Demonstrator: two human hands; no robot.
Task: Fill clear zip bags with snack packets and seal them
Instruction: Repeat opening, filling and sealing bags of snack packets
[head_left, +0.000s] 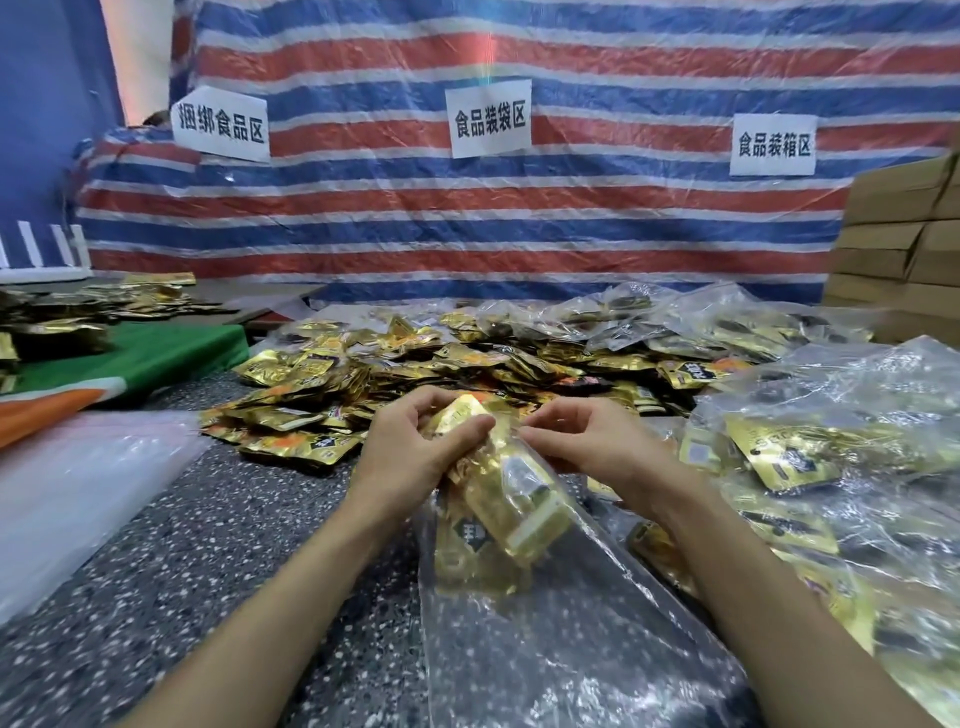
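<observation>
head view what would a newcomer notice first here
Centre frame, the left hand grips gold snack packets at the mouth of a clear zip bag, whose edge the right hand pinches. Behind them a heap of loose packets spreads across the speckled table, and a red, white and blue striped tarp fills the background.
</observation>
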